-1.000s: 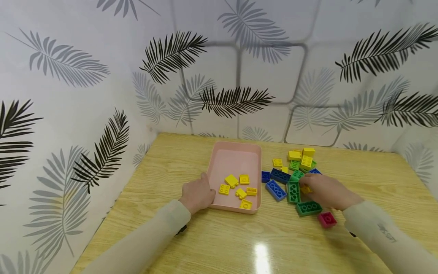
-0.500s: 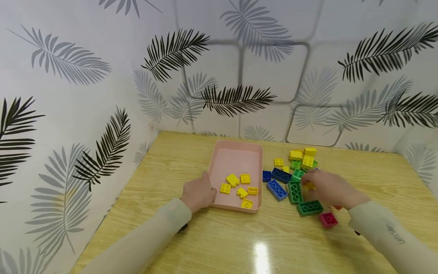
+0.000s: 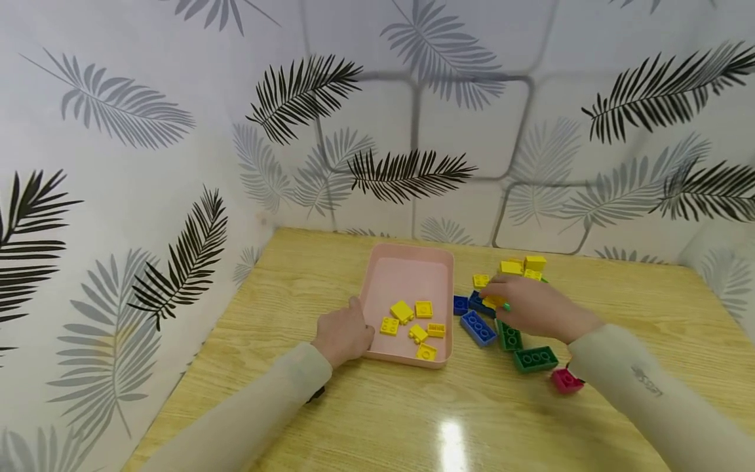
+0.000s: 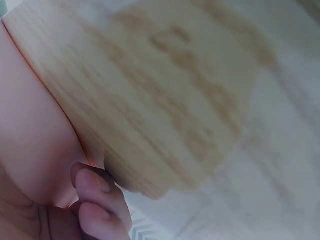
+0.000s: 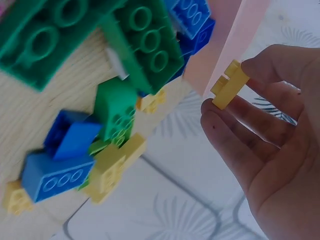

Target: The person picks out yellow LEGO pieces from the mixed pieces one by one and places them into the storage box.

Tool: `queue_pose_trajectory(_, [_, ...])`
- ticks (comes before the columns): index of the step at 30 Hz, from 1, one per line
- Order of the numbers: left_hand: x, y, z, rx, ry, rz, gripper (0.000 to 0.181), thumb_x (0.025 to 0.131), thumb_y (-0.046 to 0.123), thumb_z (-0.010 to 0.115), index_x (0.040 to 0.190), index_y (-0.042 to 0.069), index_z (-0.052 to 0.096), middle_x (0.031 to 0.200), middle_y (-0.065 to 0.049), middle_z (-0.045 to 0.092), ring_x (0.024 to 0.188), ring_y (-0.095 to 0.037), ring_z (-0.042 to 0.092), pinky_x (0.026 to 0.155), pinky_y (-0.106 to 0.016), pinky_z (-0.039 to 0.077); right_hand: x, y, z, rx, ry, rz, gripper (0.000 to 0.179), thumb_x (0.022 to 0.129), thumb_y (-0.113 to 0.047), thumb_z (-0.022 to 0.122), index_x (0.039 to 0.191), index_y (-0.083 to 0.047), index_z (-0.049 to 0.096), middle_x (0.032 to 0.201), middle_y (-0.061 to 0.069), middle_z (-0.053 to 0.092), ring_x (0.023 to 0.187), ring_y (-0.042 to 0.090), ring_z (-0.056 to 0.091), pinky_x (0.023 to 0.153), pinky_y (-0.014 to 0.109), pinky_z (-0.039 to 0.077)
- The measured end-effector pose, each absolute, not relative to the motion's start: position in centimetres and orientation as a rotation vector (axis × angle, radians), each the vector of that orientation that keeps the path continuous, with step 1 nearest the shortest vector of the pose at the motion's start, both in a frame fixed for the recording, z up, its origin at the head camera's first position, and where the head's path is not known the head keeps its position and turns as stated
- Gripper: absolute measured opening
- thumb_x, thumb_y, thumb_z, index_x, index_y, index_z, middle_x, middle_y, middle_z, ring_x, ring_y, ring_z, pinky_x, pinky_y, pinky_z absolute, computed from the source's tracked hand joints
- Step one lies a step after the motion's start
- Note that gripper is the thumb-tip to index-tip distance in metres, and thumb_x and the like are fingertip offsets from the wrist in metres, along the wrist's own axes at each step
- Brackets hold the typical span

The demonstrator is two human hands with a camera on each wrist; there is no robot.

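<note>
From where I stand, the left hand (image 3: 344, 334) has thumb and fingers clamped on the pink tray (image 3: 407, 275) at its near left corner, presumably so it won't slide on the table (image 3: 377, 419). The right hand (image 3: 533, 307) pinches a yellow brick (image 5: 231, 87) between thumb and fingertips, a hold that probably suits something so small, above loose bricks (image 3: 535, 358) off the tray's right edge. Yellow bricks (image 3: 402, 312) lie toward the tray's near edge, where its walls should contain them.

Pale cream left sleeve (image 3: 253, 413), matching right sleeve (image 3: 672, 410), small dark lettering (image 3: 647, 381) along it; black piece (image 3: 316, 394) under left cuff (image 3: 319, 364)
</note>
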State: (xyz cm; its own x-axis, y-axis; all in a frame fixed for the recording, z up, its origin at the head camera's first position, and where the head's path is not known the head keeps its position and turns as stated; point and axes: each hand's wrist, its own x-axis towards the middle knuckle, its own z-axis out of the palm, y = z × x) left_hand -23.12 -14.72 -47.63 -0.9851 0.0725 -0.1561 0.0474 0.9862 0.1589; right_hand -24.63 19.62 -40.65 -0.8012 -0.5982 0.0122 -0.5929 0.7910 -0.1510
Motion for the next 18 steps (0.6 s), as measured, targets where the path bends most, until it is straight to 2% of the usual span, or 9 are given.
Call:
queue_pose_trajectory(9, [-23.1,-14.7,-47.9,0.068,2.951,0.227,0.047,0.096,0.033,0.05,0.129,-0.001,0.044,0.06,-0.004,0.054,0.049,-0.018,0.049,0.049,-0.033,0.039,-26.6,15.4,-40.9,-1.035,2.879,-0.304,0.035,0.091,-0.008,0.068,0.126,-0.01,0.069,0.124,0.007,0.065,0.1,0.021,0.068,0.084,0.039,0.058])
queue_pose_trajectory(15, [-23.2,-14.7,-47.8,0.076,2.944,0.223,0.04,0.097,0.033,0.05,0.121,0.002,0.046,0.06,-0.004,0.054,0.048,-0.017,0.049,0.048,-0.033,0.039,-27.9,13.3,-41.1,-1.053,2.877,-0.25,0.03,0.092,-0.013,0.072,0.122,-0.015,0.07,0.122,0.003,0.065,0.105,0.019,0.065,0.089,0.039,0.056])
queue_pose_trajectory(18, [-23.3,-14.8,-47.8,0.07,2.949,0.225,0.037,0.097,0.033,0.05,0.117,0.003,0.046,0.06,-0.004,0.054,0.048,-0.017,0.049,0.048,-0.033,0.039,-28.6,12.3,-41.2,-1.067,2.854,-0.234,0.032,0.091,-0.011,0.073,0.122,-0.015,0.07,0.12,0.003,0.063,0.103,0.019,0.064,0.088,0.038,0.056])
